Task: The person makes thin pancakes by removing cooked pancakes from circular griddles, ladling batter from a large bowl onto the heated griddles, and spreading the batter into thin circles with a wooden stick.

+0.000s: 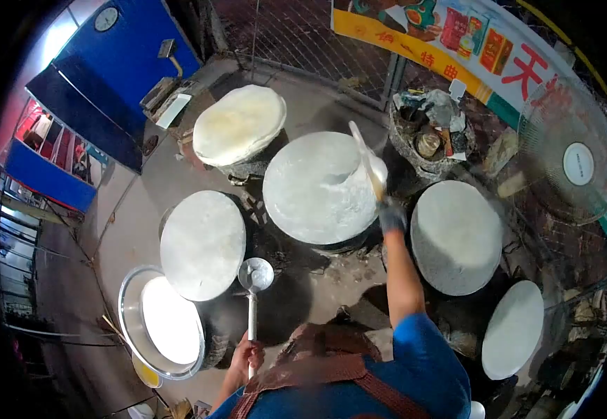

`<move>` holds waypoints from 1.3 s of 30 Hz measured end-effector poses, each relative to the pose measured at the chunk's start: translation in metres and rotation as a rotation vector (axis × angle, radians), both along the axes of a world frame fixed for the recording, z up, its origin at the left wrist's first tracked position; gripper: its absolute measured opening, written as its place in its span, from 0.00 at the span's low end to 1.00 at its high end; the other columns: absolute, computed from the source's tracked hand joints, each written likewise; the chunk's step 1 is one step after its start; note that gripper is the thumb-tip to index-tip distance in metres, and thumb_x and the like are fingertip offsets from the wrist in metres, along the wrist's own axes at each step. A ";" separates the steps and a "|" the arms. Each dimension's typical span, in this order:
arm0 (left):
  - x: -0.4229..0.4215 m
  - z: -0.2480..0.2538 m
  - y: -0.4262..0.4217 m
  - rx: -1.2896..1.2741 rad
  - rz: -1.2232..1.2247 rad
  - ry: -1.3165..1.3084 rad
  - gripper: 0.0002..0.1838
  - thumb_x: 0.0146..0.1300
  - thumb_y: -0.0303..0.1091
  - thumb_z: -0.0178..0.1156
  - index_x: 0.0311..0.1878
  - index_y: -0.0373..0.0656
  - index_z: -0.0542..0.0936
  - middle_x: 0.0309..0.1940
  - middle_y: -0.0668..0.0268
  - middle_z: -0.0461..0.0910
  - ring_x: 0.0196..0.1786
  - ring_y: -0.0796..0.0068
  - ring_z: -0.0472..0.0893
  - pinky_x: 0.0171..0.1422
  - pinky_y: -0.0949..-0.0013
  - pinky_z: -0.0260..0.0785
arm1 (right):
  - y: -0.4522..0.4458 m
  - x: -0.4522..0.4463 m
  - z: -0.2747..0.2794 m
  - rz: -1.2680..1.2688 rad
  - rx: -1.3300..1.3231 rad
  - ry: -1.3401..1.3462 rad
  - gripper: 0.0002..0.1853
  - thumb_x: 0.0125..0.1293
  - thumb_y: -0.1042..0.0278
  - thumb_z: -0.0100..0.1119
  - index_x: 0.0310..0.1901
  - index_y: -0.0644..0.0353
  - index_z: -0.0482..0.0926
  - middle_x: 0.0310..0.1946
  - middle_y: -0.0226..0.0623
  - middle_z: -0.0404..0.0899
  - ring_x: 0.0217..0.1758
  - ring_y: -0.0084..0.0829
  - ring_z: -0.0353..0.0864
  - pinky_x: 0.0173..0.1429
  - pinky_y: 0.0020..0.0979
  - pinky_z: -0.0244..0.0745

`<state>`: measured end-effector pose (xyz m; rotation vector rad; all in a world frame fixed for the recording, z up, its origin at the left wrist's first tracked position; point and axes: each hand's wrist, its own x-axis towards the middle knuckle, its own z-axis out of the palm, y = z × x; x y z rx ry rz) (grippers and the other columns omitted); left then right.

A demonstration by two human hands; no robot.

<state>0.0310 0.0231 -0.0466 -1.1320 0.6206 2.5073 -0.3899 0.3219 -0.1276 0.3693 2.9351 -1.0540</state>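
Observation:
My left hand (247, 353) is closed around the long handle of a metal ladle (256, 274), whose bowl has white residue in it. The ladle's bowl is beside a round griddle (203, 244) at left. My right hand (391, 215), in a dark glove, grips a flat wooden spreader (365, 158). Its blade lies over the right side of the middle round griddle (310, 185). That griddle's surface is covered by white batter (342, 202), with thicker lumps near the spreader. The spreader's lower edge is partly hidden by the batter.
A metal basin (127, 318) of white liquid stands at lower left. A stack of thin round flatbreads (239, 124) is at the back left. More round griddles (457, 237) (513, 330) are at right. A bucket of scraps (422, 140) and a fan (568, 150) stand behind them.

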 end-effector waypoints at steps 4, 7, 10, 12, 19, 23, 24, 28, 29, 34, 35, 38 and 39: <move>0.018 0.016 0.001 -0.132 -0.007 0.076 0.21 0.51 0.27 0.48 0.49 0.58 0.63 0.15 0.71 0.60 0.12 0.83 0.58 0.11 0.83 0.50 | -0.002 -0.029 0.005 0.161 -0.418 0.113 0.19 0.51 0.54 0.55 0.41 0.58 0.77 0.40 0.40 0.77 0.44 0.38 0.74 0.49 0.35 0.67; 0.027 0.000 -0.006 -0.204 -0.032 0.116 0.27 0.52 0.29 0.48 0.57 0.58 0.60 0.15 0.70 0.60 0.13 0.83 0.58 0.11 0.82 0.48 | -0.030 0.017 0.000 0.186 -0.098 0.295 0.21 0.49 0.58 0.59 0.42 0.63 0.75 0.41 0.45 0.76 0.46 0.36 0.73 0.52 0.34 0.66; 0.019 -0.022 -0.022 -0.125 -0.025 0.049 0.08 0.56 0.32 0.47 0.40 0.51 0.64 0.12 0.71 0.59 0.11 0.83 0.59 0.10 0.80 0.50 | -0.054 0.065 -0.015 0.273 0.094 0.249 0.22 0.48 0.61 0.61 0.43 0.66 0.74 0.41 0.48 0.76 0.46 0.34 0.73 0.52 0.33 0.65; 0.006 0.003 -0.030 -0.285 -0.109 0.012 0.12 0.55 0.30 0.47 0.44 0.53 0.64 0.13 0.72 0.59 0.10 0.83 0.58 0.09 0.81 0.50 | -0.027 0.072 0.000 0.332 -0.133 -0.093 0.21 0.50 0.62 0.60 0.43 0.66 0.74 0.40 0.46 0.76 0.44 0.33 0.73 0.51 0.32 0.66; 0.007 -0.003 -0.058 -0.003 0.068 -0.011 0.19 0.56 0.27 0.45 0.50 0.60 0.65 0.15 0.72 0.59 0.10 0.84 0.57 0.09 0.81 0.52 | -0.052 0.153 -0.072 0.218 -0.135 0.130 0.16 0.54 0.66 0.55 0.43 0.66 0.75 0.37 0.41 0.77 0.36 0.31 0.74 0.44 0.32 0.68; 0.004 0.004 -0.058 -0.054 0.071 -0.019 0.19 0.55 0.28 0.44 0.50 0.61 0.65 0.15 0.73 0.61 0.10 0.84 0.59 0.10 0.82 0.53 | -0.011 0.111 -0.031 0.019 -0.794 -0.147 0.14 0.58 0.64 0.52 0.41 0.63 0.77 0.32 0.35 0.78 0.33 0.27 0.74 0.41 0.29 0.70; 0.002 0.007 -0.059 -0.169 -0.055 0.003 0.20 0.55 0.30 0.46 0.51 0.63 0.65 0.14 0.73 0.61 0.09 0.84 0.58 0.09 0.82 0.52 | -0.014 0.092 -0.016 0.079 -0.579 -0.142 0.15 0.58 0.61 0.51 0.42 0.61 0.76 0.34 0.37 0.78 0.34 0.30 0.74 0.42 0.31 0.70; -0.030 0.016 -0.054 -0.154 -0.022 -0.067 0.12 0.55 0.33 0.47 0.43 0.61 0.66 0.10 0.74 0.59 0.07 0.84 0.57 0.08 0.83 0.50 | -0.012 0.050 0.004 0.277 0.261 -0.039 0.20 0.58 0.47 0.45 0.47 0.48 0.75 0.38 0.45 0.76 0.39 0.43 0.74 0.45 0.40 0.69; -0.040 0.004 -0.057 -0.076 0.020 -0.065 0.09 0.55 0.33 0.47 0.40 0.59 0.66 0.10 0.74 0.59 0.07 0.84 0.57 0.08 0.83 0.50 | -0.013 0.052 -0.001 0.318 0.442 0.090 0.22 0.58 0.42 0.40 0.47 0.41 0.75 0.36 0.48 0.77 0.39 0.47 0.75 0.46 0.43 0.68; -0.118 0.006 -0.056 0.076 0.003 0.029 0.08 0.60 0.38 0.47 0.26 0.51 0.63 0.11 0.75 0.60 0.09 0.86 0.58 0.09 0.85 0.53 | 0.024 0.071 0.005 0.371 0.214 0.020 0.22 0.57 0.45 0.45 0.51 0.41 0.71 0.45 0.44 0.73 0.44 0.45 0.73 0.50 0.40 0.67; -0.137 0.006 -0.052 -0.039 -0.025 0.108 0.05 0.59 0.34 0.45 0.28 0.50 0.62 0.11 0.74 0.60 0.09 0.86 0.58 0.09 0.85 0.53 | 0.030 0.070 0.002 0.294 0.166 -0.118 0.22 0.57 0.48 0.47 0.52 0.43 0.71 0.48 0.43 0.71 0.48 0.44 0.71 0.52 0.38 0.66; -0.196 0.016 -0.030 -0.236 -0.062 0.246 0.05 0.58 0.27 0.45 0.34 0.50 0.60 0.14 0.72 0.60 0.10 0.84 0.60 0.08 0.81 0.54 | 0.017 0.102 0.018 0.183 0.244 -0.071 0.18 0.57 0.54 0.51 0.49 0.48 0.73 0.48 0.42 0.70 0.49 0.43 0.70 0.52 0.36 0.65; -0.209 0.023 -0.017 -0.267 -0.017 0.259 0.07 0.57 0.25 0.46 0.35 0.49 0.60 0.15 0.72 0.60 0.10 0.84 0.59 0.08 0.80 0.52 | 0.025 0.107 0.014 0.198 0.271 -0.092 0.18 0.58 0.53 0.50 0.47 0.50 0.74 0.43 0.42 0.73 0.46 0.42 0.72 0.49 0.35 0.66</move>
